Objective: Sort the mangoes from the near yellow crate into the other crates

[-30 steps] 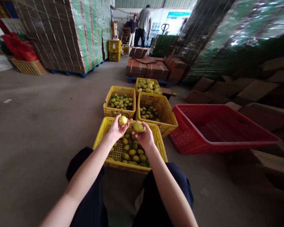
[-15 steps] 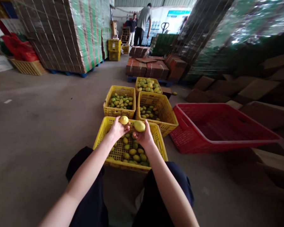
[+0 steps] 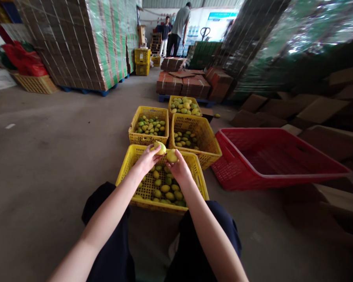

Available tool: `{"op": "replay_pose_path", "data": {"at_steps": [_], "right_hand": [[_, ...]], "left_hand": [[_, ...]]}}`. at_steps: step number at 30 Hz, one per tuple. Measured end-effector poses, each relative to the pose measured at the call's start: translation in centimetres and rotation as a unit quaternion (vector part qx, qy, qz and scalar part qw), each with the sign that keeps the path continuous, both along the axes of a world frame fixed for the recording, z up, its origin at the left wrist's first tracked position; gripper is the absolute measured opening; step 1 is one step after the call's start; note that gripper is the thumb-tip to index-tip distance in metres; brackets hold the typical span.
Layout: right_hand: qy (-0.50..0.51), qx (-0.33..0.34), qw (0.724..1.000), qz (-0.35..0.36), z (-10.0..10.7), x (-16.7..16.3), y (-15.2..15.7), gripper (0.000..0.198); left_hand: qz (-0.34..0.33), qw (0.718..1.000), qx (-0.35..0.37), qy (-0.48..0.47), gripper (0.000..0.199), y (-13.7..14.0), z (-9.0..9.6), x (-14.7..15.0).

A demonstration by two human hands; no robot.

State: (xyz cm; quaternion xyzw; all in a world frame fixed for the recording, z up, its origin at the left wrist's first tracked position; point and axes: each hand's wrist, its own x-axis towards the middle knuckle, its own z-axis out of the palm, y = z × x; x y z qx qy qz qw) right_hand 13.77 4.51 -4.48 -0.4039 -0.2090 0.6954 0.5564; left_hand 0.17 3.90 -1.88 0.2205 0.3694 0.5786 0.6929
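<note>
Over the near yellow crate [image 3: 125, 166], my left hand [image 3: 147, 159] is closed round a yellow-green mango [image 3: 160, 148]. A second mango [image 3: 172, 156] is held in my right hand [image 3: 180, 168], its thumb along the fruit's right side. The two mangoes are close together, almost side by side. Below them, several green and yellow mangoes [image 3: 165, 188] lie in the crate, mostly toward its right half. My forearms hide parts of the crate's sides.
Behind stand a left yellow crate [image 3: 148, 141], a right yellow crate [image 3: 211, 150] and a far yellow crate [image 3: 184, 98], all with mangoes. A red crate [image 3: 238, 172] lies to the right, beside cardboard boxes [image 3: 320, 113]. Flattened cartons [image 3: 195, 87] are stacked on a pallet; two people [image 3: 179, 27] stand beyond.
The left hand's mango has moved slightly right and turned, showing more of its side. My right hand has turned its mango a little. Both fruits are nearer each other.
</note>
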Motion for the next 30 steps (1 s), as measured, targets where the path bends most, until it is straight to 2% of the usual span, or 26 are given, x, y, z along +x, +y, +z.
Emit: {"op": "replay_pose_path", "data": {"at_steps": [2, 3, 5, 7, 8, 9, 10, 12, 14, 16, 21, 25, 30], "right_hand": [[-0.069, 0.095, 0.992, -0.052, -0.3, 0.1, -0.1, 0.032], [-0.125, 0.149, 0.978, -0.081, -0.3, 0.2, -0.3, 0.038], [-0.263, 0.241, 0.924, -0.136, 0.0, 0.5, -0.7, 0.050], [-0.381, 0.296, 0.860, -0.168, 0.5, 0.8, -1.2, 0.055], [-0.415, 0.310, 0.837, -0.175, 0.7, 0.9, -1.5, 0.054], [-0.429, 0.319, 0.827, -0.176, 0.9, 0.9, -1.8, 0.054], [-0.425, 0.323, 0.828, -0.172, 1.0, 0.9, -2.0, 0.054], [-0.374, 0.323, 0.853, -0.170, 1.1, 0.6, -2.3, 0.056], [-0.305, 0.314, 0.881, -0.179, 1.1, 0.3, -2.5, 0.056], [-0.246, 0.299, 0.904, -0.183, 1.1, -0.1, -2.5, 0.054], [-0.159, 0.257, 0.944, -0.133, 1.7, -0.2, -2.2, 0.049], [-0.058, 0.215, 0.970, -0.097, 2.4, 0.4, -2.1, 0.034], [0.061, 0.165, 0.984, -0.018, 3.0, 1.1, -1.9, 0.012]], "left_hand": [[0.033, 0.993, 0.076, 0.085, 0.032, -0.1, 0.1, -0.3], [0.059, 0.981, 0.118, 0.144, 0.034, -0.2, 0.3, -0.5], [0.110, 0.937, 0.203, 0.263, 0.036, -0.5, 0.9, -1.1], [0.133, 0.893, 0.266, 0.338, 0.035, -0.9, 1.9, -1.6], [0.134, 0.881, 0.285, 0.354, 0.035, -1.2, 2.3, -1.7], [0.129, 0.878, 0.294, 0.356, 0.035, -1.5, 2.8, -1.8], [0.122, 0.882, 0.296, 0.346, 0.036, -1.8, 3.2, -1.8], [0.106, 0.908, 0.276, 0.298, 0.037, -2.3, 3.7, -1.5], [0.092, 0.943, 0.229, 0.222, 0.038, -2.6, 4.0, -1.2], [0.078, 0.967, 0.184, 0.156, 0.038, -2.6, 4.1, -1.0], [0.049, 0.977, 0.170, 0.115, 0.037, -2.0, 3.9, -1.1], [0.025, 0.995, 0.093, 0.012, 0.024, -1.4, 3.6, -1.4], [-0.001, 0.996, 0.051, -0.074, 0.020, -1.0, 3.3, -1.5]]}}
